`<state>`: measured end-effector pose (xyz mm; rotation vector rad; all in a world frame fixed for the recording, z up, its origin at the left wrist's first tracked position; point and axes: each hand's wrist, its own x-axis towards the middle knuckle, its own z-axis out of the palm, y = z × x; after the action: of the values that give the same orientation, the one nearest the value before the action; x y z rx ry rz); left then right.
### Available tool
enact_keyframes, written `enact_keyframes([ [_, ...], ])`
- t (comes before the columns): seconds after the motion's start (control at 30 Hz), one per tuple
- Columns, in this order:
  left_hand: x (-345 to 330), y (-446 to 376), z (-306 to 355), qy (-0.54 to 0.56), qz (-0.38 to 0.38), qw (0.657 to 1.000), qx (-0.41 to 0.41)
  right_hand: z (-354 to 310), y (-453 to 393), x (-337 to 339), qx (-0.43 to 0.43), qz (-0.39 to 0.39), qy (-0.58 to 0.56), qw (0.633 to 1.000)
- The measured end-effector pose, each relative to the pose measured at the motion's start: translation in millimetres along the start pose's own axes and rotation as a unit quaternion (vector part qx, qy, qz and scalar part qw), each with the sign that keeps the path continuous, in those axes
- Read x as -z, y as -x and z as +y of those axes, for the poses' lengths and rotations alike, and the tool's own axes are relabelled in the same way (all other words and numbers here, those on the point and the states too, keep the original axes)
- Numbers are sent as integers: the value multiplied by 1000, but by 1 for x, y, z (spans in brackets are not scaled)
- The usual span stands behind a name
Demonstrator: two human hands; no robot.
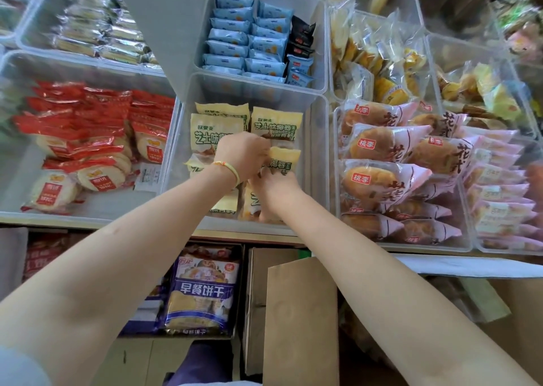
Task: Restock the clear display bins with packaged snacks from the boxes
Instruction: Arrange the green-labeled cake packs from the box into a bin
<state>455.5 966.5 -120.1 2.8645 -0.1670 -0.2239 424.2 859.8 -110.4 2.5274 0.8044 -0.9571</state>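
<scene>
Both hands, left point(241, 153) and right point(274, 184), gripping a pale-yellow plastic snack packet point(283, 159) inside a clear plastic bin point(318, 150).

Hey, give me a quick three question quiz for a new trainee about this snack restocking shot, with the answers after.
1. True or false: both hands are working in the bin of red rice cracker packs.
2. Which packs fill the bin behind the yellow snack packs? A) light blue packs B) pink bread packs C) purple biscuit bags
3. Fill in: the yellow string bracelet sits on the ____ wrist.

Key: 1 false, the left hand and right hand hold yellow packs in the middle bin. 2 A, light blue packs. 3 left.
</scene>
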Motion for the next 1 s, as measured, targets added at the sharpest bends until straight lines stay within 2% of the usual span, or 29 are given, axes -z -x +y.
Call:
enact_keyframes([
  [0.1,-5,7,-3,34,19,999,-4,-1,-4,1,14,10,47,999],
  [0.2,-6,15,-8,85,-5,996,-10,-3,-3,5,21,-11,46,999],
  [0.3,-2,17,-15,101,-56,993,1,5,9,11,27,-19,-39,999],
  [0.37,1,14,-18,54,-69,996,18,17,21,18,33,-32,-142,989],
  [0.47,-1,12,-17,71,-34,996,42,23,35,17,42,-19,-222,974],
  [0.57,-7,19,-9,136,35,989,45,8,28,-2,28,47,-167,984],
  [0.7,-22,37,-7,179,93,979,22,-6,13,-9,-4,68,-84,994],
  [0.77,-24,43,-11,193,78,978,16,-6,12,-7,5,65,-74,995],
  [0.83,-21,47,-15,174,27,984,0,3,21,2,28,29,-133,990],
  [0.9,-15,52,-18,96,-33,994,-33,20,35,15,25,35,-274,961],
  [0.93,-13,56,-19,62,-60,995,-39,30,40,21,1,79,-346,935],
  [1.0,-12,64,-15,55,-93,994,-17,48,44,30,-79,239,-435,865],
])
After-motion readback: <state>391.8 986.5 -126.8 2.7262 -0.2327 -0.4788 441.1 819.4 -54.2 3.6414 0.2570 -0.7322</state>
